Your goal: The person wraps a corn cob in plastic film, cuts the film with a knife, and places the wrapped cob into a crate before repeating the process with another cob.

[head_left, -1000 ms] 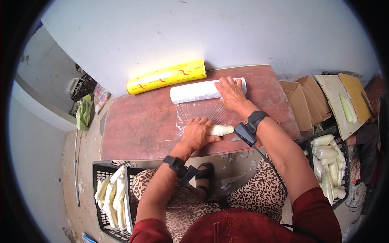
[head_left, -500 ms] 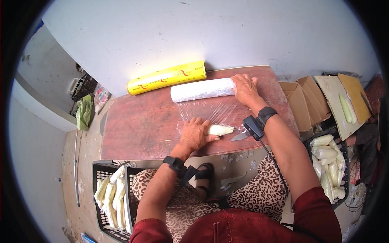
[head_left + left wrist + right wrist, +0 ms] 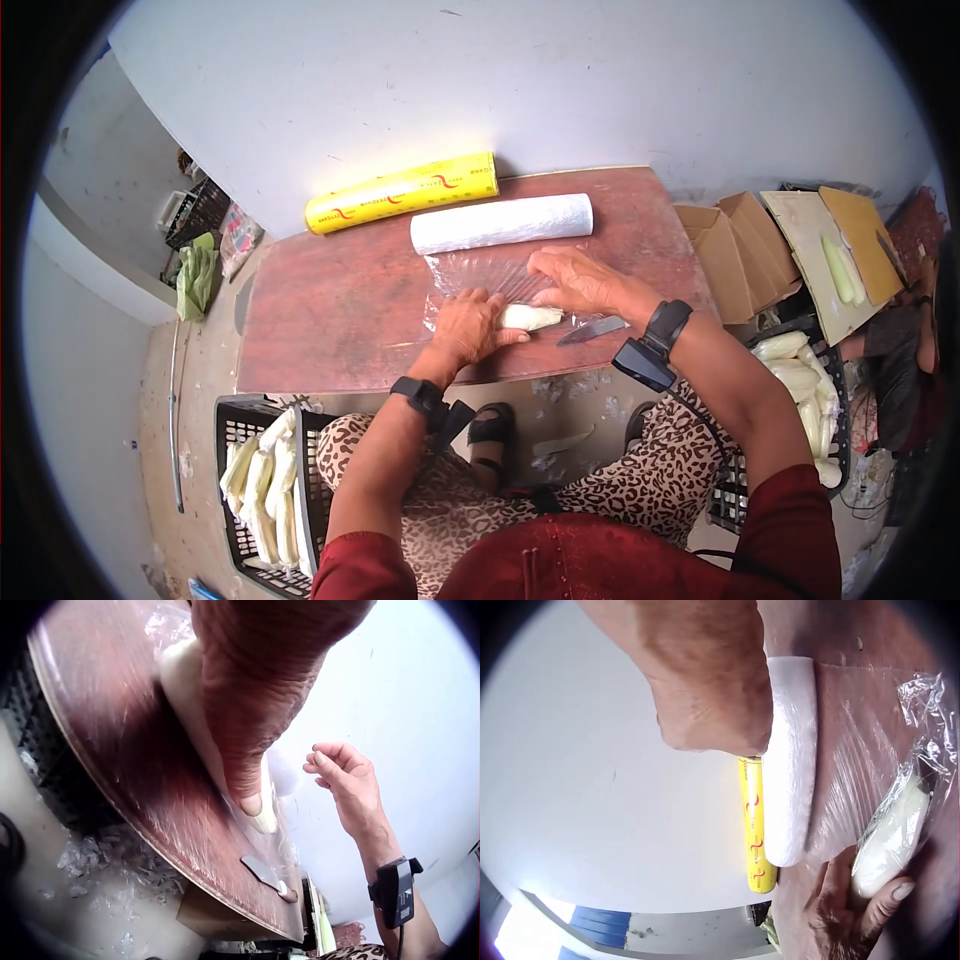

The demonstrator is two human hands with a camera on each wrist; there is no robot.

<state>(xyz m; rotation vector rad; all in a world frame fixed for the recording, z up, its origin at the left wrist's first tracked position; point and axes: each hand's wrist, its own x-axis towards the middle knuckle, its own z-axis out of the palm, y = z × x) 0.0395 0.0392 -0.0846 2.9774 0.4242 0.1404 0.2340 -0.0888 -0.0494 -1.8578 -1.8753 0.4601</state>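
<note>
On the red-brown table (image 3: 310, 320), my left hand (image 3: 466, 328) holds a pale peeled vegetable shoot (image 3: 530, 317), thumb along its near side and fingers over the far side. Thin cling film (image 3: 855, 787) clings around the shoot and stretches back to a white cling film roll (image 3: 500, 223). My right hand (image 3: 580, 282) hovers over the film, between the roll and the shoot's tip. Its fingers are loosely bent with nothing visible between them in the left wrist view. A knife (image 3: 590, 330) lies right of the shoot.
A yellow printed roll (image 3: 400, 192) lies behind the white one, near the wall. Black crates with pale shoots stand at left (image 3: 222, 410) and right (image 3: 728, 495). Cardboard (image 3: 745, 260) leans beyond the table's right end. Film scraps litter the floor.
My right hand has left the right end of the white roll and come back toward the shoot. My left hand stays on the shoot. The knife shows more fully.
</note>
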